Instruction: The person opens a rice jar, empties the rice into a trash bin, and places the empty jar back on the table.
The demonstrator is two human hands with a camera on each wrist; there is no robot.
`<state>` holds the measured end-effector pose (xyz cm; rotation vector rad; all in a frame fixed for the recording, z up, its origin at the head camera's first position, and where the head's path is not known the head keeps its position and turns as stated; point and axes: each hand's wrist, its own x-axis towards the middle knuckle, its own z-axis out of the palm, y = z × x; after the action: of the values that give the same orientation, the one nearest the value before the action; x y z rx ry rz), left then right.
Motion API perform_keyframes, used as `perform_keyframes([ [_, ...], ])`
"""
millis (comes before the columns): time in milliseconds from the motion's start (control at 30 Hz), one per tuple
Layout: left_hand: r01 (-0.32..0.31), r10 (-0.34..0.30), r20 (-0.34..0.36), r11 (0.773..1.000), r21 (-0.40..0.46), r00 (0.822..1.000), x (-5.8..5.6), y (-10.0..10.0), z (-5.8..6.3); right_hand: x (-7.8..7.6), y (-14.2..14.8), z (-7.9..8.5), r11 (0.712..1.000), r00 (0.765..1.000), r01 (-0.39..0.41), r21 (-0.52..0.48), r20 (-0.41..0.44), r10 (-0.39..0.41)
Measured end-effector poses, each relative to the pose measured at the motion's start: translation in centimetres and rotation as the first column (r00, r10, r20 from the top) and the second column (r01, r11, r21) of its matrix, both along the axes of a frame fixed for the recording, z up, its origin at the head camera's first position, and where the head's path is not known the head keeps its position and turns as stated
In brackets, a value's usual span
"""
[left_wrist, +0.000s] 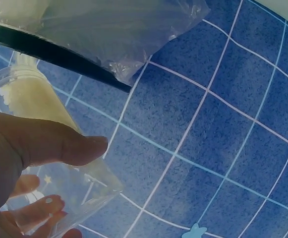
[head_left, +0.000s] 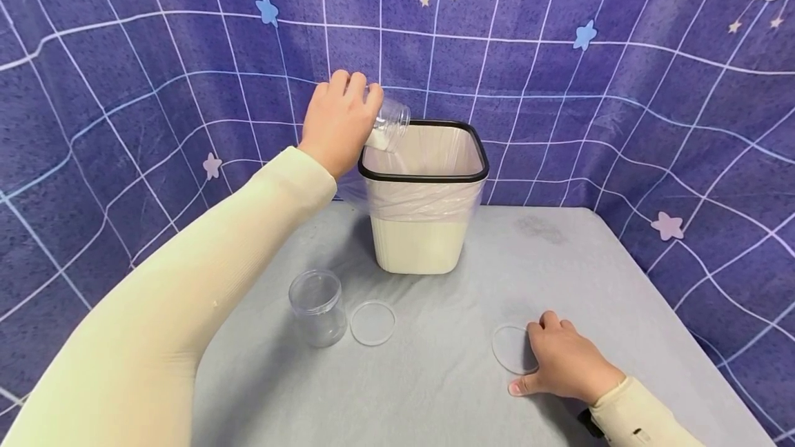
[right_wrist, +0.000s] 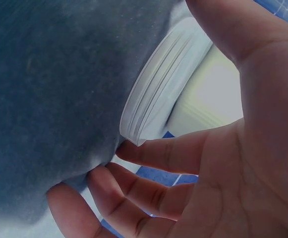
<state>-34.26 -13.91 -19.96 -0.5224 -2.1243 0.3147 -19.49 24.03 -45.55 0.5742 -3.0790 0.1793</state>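
My left hand (head_left: 344, 119) grips a clear plastic jar (head_left: 394, 118), tipped sideways over the left rim of a cream bin (head_left: 419, 243). White powder (left_wrist: 42, 99) lies along the jar's lower side and spills at its mouth. At the right of the table, my right hand (head_left: 568, 361) rests with spread fingertips on the cloth. A clear round lid (head_left: 495, 350) lies flat between its thumb and index finger. In the right wrist view the index fingertip meets the lid's ridged rim (right_wrist: 156, 82); the thumb's tip is out of frame.
The bin has a black rim (head_left: 428, 178) and a translucent liner (head_left: 428, 202). Left of centre, an upright clear jar (head_left: 319, 323) stands beside a second clear lid (head_left: 373, 344). A grey cloth (head_left: 422, 378) covers the table; a blue-purple gridded curtain (head_left: 534, 74) surrounds it.
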Motion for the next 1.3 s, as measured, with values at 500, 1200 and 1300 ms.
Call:
perform_keyframes([
  [500, 0.006, -0.008, -0.059, 1.0, -0.026, 0.998, -0.4, 0.1, 0.0, -0.1, -0.1, 0.0, 1.0, 1.0, 0.002, 0.005, 0.012, -0.002],
  [1200, 0.018, -0.031, -0.094, 0.99, -0.139, 0.995, -0.9, 1.8, 0.2, 0.0, 0.0, 0.1, 1.0, 1.0, 0.003, 0.017, 0.014, -0.004],
  [1300, 0.018, -0.035, -0.1, 0.986, -0.165, 0.994, -1.0, 1.9, 0.3, -0.1, 0.0, 0.1, 1.0, 1.0, 0.006, 0.016, 0.024, -0.007],
])
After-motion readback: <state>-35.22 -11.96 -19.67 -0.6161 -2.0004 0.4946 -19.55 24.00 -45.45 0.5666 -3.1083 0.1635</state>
